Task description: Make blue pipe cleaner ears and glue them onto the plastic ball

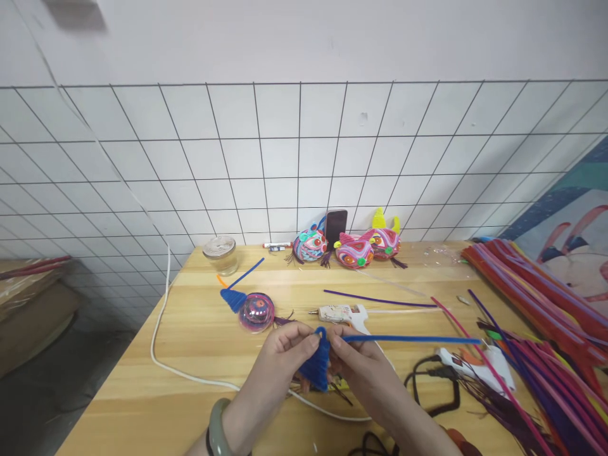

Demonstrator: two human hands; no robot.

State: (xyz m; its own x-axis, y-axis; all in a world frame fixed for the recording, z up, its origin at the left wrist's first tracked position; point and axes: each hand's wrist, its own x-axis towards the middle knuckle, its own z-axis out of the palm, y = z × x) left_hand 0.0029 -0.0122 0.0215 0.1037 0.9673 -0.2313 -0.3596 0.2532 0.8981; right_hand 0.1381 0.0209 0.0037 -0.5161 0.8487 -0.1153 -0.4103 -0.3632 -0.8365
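Observation:
Between both hands is a blue pipe cleaner piece [315,368], bent back and forth into a fan-like triangle. My left hand [291,354] pinches its upper left side near a small loop at the top. With thumb and fingers closed, my right hand [358,361] grips its right side, where a long straight blue pipe cleaner tail [413,339] runs out to the right. Left of my hands lies a similar blue triangle [232,299] with an orange bit and a blue stem. It touches a round pink and purple ornament [257,311] with a clear dome.
A white glue gun [342,313] lies just beyond my hands, another glue gun [475,367] to the right. Colourful fish-like crafts [354,251] and a phone [336,229] stand by the tiled wall. Pipe cleaner bundles [541,291] fill the right; a jar [221,256] stands back left. A white cord [190,375] crosses the table.

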